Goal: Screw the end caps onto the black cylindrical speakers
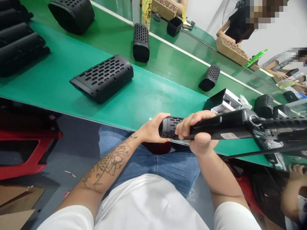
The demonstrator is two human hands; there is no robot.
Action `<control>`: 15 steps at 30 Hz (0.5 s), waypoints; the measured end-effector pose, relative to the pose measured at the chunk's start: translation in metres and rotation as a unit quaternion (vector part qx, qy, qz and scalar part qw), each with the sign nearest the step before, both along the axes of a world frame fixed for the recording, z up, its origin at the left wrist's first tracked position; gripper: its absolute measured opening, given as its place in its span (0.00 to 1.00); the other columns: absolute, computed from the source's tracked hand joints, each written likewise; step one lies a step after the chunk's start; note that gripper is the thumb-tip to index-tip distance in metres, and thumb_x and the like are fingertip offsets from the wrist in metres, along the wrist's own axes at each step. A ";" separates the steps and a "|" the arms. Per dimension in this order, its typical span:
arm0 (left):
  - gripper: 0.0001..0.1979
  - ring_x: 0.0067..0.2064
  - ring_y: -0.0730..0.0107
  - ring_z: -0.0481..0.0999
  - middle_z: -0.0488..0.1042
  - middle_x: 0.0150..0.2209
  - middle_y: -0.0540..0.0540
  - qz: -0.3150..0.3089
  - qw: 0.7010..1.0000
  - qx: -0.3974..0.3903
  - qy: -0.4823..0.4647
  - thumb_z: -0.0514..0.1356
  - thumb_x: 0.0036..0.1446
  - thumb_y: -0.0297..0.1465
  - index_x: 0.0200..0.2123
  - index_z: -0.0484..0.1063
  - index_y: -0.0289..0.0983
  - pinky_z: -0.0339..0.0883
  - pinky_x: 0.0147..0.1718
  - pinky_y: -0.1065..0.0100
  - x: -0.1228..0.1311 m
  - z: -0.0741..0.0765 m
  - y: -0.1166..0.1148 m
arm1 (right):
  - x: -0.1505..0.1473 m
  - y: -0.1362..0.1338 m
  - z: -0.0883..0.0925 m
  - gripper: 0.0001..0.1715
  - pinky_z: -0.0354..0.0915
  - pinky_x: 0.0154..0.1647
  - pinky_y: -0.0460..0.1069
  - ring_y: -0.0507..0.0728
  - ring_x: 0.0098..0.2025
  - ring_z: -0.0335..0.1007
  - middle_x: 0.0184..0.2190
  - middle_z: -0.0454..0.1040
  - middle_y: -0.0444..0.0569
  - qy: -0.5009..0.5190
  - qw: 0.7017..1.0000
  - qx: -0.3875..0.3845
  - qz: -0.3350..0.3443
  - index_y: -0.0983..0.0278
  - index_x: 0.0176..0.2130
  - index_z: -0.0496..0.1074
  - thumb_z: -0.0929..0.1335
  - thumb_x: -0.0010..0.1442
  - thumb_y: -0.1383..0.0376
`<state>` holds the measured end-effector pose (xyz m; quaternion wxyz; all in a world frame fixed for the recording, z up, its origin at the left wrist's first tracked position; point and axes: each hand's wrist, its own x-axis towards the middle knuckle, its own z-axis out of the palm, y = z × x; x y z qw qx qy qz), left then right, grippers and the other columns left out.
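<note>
My left hand grips a black slotted plastic housing at the table's near edge, thumb and fingers around its end. Wrapped in my right hand is a black electric screwdriver, lying nearly level with its tail to the right. A metal ring and a coiled cord are at that tail. The screwdriver's tip is hidden behind my right fingers, close to the housing. A larger slotted housing lies on the green mat, left of my hands.
Beyond the mat, more black housings stand along a green conveyor belt. A black-and-white boxy part sits behind the screwdriver. Dark housings are stacked at far left. Red stools flank me. Co-workers sit across and at right.
</note>
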<state>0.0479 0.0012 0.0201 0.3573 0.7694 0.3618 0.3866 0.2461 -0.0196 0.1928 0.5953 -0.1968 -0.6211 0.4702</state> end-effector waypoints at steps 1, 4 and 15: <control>0.62 0.75 0.34 0.88 0.78 0.80 0.33 -0.001 1.000 -0.001 -0.003 0.89 0.56 0.49 0.86 0.66 0.47 0.87 0.76 0.38 0.000 0.000 0.000 | -0.001 0.000 -0.001 0.31 0.80 0.25 0.52 0.53 0.18 0.71 0.23 0.79 0.36 -0.004 1.000 -0.009 -0.004 0.54 0.41 0.81 0.88 0.70 0.37; 0.60 0.74 0.34 0.88 0.79 0.79 0.33 -0.005 1.000 -0.006 -0.014 0.88 0.57 0.50 0.85 0.66 0.47 0.86 0.76 0.38 0.001 0.001 0.000 | -0.001 -0.002 -0.006 0.35 0.79 0.23 0.53 0.54 0.17 0.68 0.21 0.76 0.35 -0.032 0.999 -0.039 -0.012 0.53 0.39 0.79 0.89 0.65 0.33; 0.60 0.74 0.31 0.87 0.80 0.79 0.35 0.009 1.000 -0.019 0.001 0.88 0.53 0.49 0.83 0.69 0.49 0.85 0.76 0.32 0.005 0.005 0.001 | 0.014 0.002 -0.033 0.30 0.73 0.26 0.55 0.55 0.20 0.69 0.24 0.76 0.37 -0.097 0.991 -0.069 0.065 0.53 0.38 0.80 0.89 0.68 0.38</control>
